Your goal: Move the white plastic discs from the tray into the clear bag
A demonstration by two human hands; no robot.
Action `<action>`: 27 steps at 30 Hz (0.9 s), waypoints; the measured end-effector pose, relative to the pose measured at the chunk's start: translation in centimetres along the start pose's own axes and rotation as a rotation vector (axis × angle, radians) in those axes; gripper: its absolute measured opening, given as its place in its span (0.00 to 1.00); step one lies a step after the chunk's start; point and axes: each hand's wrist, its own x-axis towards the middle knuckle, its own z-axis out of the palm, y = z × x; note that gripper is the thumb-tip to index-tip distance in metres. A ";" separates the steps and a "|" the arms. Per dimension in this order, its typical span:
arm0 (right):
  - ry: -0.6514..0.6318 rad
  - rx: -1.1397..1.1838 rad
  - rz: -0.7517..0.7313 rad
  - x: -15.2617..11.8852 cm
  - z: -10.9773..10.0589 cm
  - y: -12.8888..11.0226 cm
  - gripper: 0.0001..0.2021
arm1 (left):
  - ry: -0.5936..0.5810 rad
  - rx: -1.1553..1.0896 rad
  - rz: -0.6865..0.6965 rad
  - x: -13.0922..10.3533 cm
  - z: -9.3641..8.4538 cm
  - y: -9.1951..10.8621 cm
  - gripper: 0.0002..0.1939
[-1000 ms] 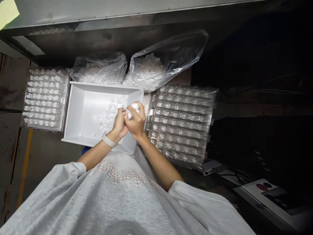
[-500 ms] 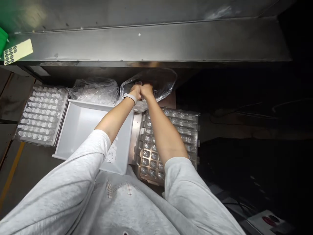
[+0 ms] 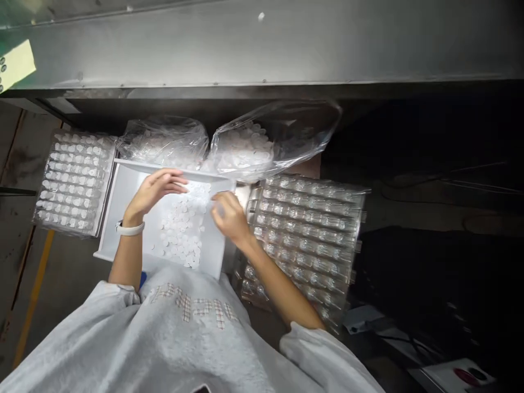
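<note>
Left hand (image 3: pixel 154 190), far edge of tray (image 3: pixel 213 254); right hand (image 3: pixel 230 217), right edge: we are holding both apart, open bag (image 3: pixel 245 147) quitted, discs (image 3: pixel 182 240) seemingly delivered.

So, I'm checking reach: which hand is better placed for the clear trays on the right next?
Probably the right hand: it is nearer those clear trays, while the left hand hangs over the white bin.
</note>
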 end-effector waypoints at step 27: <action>-1.061 -0.394 0.468 -12.3 11.9 -5.7 0.24 | 0.206 0.916 -0.935 -16.3 0.4 -18.3 0.24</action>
